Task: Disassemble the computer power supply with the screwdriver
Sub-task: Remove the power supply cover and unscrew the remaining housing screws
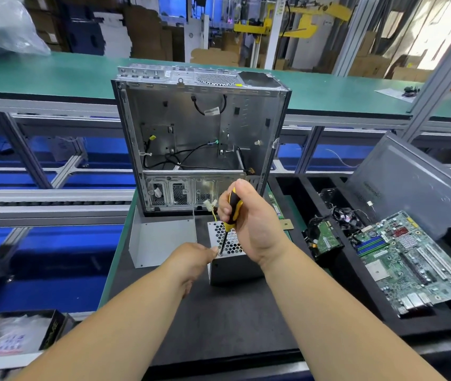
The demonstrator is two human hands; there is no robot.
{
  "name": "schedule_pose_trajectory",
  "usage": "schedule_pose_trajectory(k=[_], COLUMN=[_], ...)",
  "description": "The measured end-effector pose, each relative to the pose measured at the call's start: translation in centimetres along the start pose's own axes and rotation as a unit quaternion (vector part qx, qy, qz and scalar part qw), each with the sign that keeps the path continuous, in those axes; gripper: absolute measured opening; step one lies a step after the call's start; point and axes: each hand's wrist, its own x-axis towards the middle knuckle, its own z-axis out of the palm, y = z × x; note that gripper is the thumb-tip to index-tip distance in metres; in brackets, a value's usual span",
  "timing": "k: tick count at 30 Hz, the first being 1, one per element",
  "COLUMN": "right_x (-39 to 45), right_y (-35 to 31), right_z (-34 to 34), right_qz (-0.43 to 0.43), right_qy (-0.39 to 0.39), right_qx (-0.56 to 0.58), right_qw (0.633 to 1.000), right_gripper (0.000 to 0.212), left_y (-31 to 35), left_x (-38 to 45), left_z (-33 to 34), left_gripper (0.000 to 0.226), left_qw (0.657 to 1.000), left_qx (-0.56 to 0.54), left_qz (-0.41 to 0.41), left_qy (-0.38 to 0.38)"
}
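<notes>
Right hand [249, 224] gripping screwdriver [231, 213] upright on power supply [230, 259]

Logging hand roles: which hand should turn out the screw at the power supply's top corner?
Right. The right hand grips the screwdriver, its tip at the power supply corner screw. The left hand only touches that corner.

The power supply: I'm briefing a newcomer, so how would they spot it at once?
Start at the tall open grey metal computer case standing on the bench. Directly before it, on the black mat, sits the small grey metal power supply box. Only it has a honeycomb-perforated top, with the yellow-and-black screwdriver planted in it.
</notes>
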Motion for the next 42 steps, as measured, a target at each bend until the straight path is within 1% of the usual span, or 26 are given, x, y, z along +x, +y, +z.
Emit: schedule_pose_trajectory(k=[2, 6, 11, 14, 16, 18, 21, 24, 26, 28, 30, 32, 33, 34, 36, 37, 38, 39, 40, 42], right_x=[0.0, 0.4, 0.4, 0.5, 0.6, 0.7, 1.0, 1.2, 1.2, 1.2, 1.3, 1.3, 1.2, 1.2, 1.1, 1.0, 1.0, 0.9, 0.9, 0.6], right_y=[-0.2, -0.5, -0.1, 0.0, 0.0, 0.0, -0.3, -0.4, -0.2, 0.1, 0.3, 0.3, 0.2, 0.2, 0.1, 0.1, 0.1, 0.0, 0.0, 0.0], right_z=[0.1, 0.3, 0.8, 1.1, 1.1, 0.9, 0.8, 1.1, 1.5, 1.7, 1.6, 1.3, 1.1, 0.9, 0.7, 0.5, 0.5, 0.4, 0.4, 0.2], right_qz=[0.008, 0.015, -0.003, -0.005, -0.006, -0.008, 0.011, 0.034, 0.033, 0.023, 0.01, 0.005, 0.004, 0.006, 0.011, 0.012, 0.011, 0.007, 0.002, -0.005], right_qy=[0.001, 0.03, 0.048, 0.056, 0.065, 0.08, 0.097, 0.088, 0.078, 0.074, 0.066, 0.055, 0.051, 0.05, 0.049, 0.05, 0.053, 0.056, 0.058, 0.058], right_qx=[0.002, -0.041, 0.018, 0.049, 0.022, -0.009, 0.007, 0.013, -0.003, -0.012, 0.009, 0.039, 0.041, 0.032, 0.007, -0.003, -0.011, -0.018, -0.023, -0.03], right_qw=[1.0, 0.999, 0.999, 0.997, 0.998, 0.997, 0.995, 0.995, 0.996, 0.997, 0.998, 0.998, 0.998, 0.998, 0.999, 0.999, 0.998, 0.998, 0.998, 0.998], right_gripper=[0.026, 0.034, 0.048, 0.039, 0.032, 0.032, 0.036, 0.053, 0.061, 0.063, 0.062, 0.053, 0.045, 0.037, 0.03, 0.029, 0.029, 0.029, 0.029, 0.029], left_y=[0.0, 0.3, 0.4, 0.6, 0.6, 0.6, 0.6, 0.7, 0.8, 0.7, 0.6, 0.4, 0.3, 0.1, -0.5, -0.8, -1.1, -1.2, -1.4, -1.6], left_x=[0.2, 0.3, 0.4, 0.5, 0.5, 0.6, 0.4, 0.1, -0.2, -0.1, -0.2, -0.1, -0.1, -0.1, 0.0, 0.0, -0.1, -0.3, -0.5, -0.6], left_z=[0.0, 0.1, 0.3, 0.3, 0.2, 0.2, 0.2, 0.3, 0.2, 0.1, 0.1, 0.1, 0.1, 0.0, 0.0, 0.0, -0.1, -0.2, -0.3, -0.6], left_gripper=[0.044, 0.044, 0.044, 0.045, 0.045, 0.045, 0.046, 0.044, 0.044, 0.044, 0.043, 0.033, 0.026, 0.025, 0.027, 0.021, 0.011, 0.007, 0.016, 0.027], left_qw=[1.0, 1.0, 0.999, 0.999, 0.999, 0.999, 0.999, 0.997, 0.997, 0.997, 0.997, 0.997, 0.997, 0.996, 0.99, 0.981, 0.968, 0.954, 0.94, 0.913], left_qx=[-0.014, -0.02, -0.029, -0.038, -0.036, -0.03, -0.041, -0.071, -0.078, -0.079, -0.08, -0.076, -0.069, -0.054, 0.012, 0.046, 0.065, 0.072, 0.081, 0.125], left_qz=[0.004, 0.008, 0.001, -0.006, -0.008, -0.005, -0.003, -0.006, -0.011, -0.012, -0.008, 0.005, 0.024, 0.053, 0.12, 0.162, 0.207, 0.252, 0.297, 0.375], left_qy=[0.004, 0.011, 0.013, 0.018, 0.018, 0.016, 0.012, 0.011, 0.011, 0.01, 0.013, 0.022, 0.028, 0.038, 0.071, 0.1, 0.13, 0.147, 0.147, 0.104])
